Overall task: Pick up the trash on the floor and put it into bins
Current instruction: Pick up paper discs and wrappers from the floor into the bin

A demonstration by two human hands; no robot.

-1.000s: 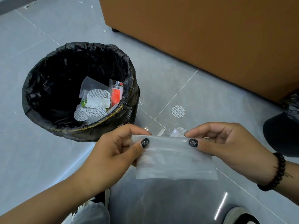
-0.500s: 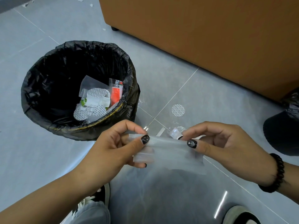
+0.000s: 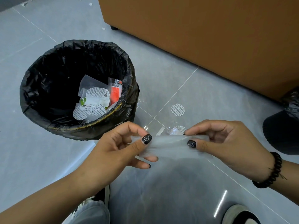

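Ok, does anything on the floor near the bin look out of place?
Yes. A round seal and crumpled clear wrap lie on the floor right of the bin; matching seals are already inside. Paper scraps litter the far tiles.

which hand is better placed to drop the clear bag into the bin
Left, probably. The left hand pinches the clear bag right beside the black-lined bin; the right hand holds its far end.
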